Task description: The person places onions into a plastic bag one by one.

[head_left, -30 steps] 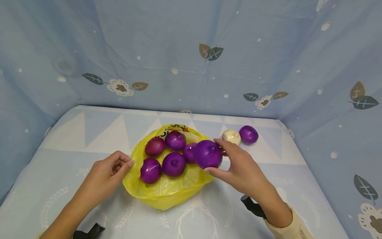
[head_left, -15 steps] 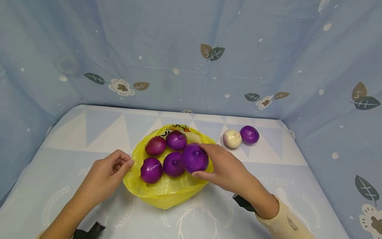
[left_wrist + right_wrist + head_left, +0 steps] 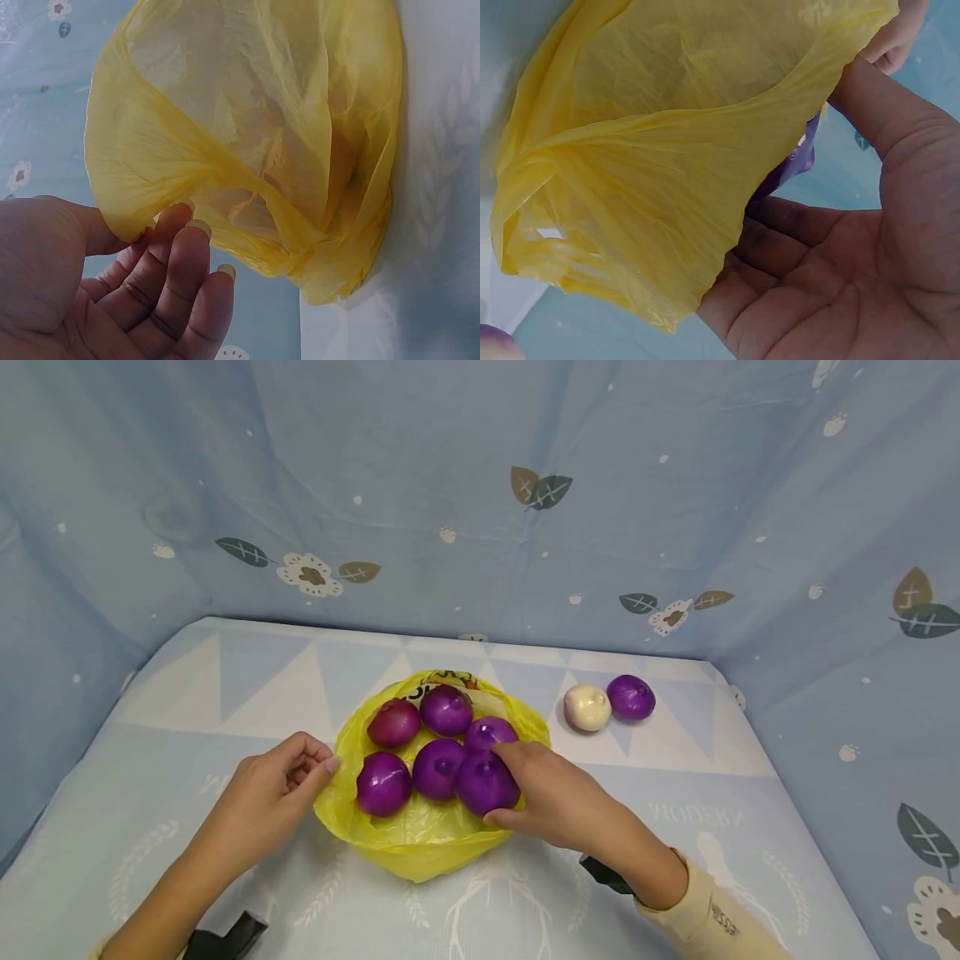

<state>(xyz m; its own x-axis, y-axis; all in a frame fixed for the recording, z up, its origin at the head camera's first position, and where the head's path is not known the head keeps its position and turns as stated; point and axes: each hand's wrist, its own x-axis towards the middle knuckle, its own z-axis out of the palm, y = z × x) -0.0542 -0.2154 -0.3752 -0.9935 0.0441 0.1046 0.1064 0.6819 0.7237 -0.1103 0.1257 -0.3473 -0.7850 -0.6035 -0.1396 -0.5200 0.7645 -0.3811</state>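
A yellow plastic bag lies with its mouth spread wide, and several purple onions sit inside it. At the bag's left edge, my left hand pinches the rim between thumb and fingers; the left wrist view shows this pinch on the yellow film. My right hand reaches over the right rim and holds a purple onion down among the others, thumb on the near side and fingers on the far side. In the right wrist view the bag hides most of that onion and the fingertips.
Behind and right of the bag, a pale peeled-looking onion touches another purple onion on the patterned tablecloth. A blue printed curtain hangs behind and along both sides of the table.
My right hand has carried the onion left, then lowered it toward me into the bag, uncovering the purple onion behind it. My left hand keeps its pinch on the rim.
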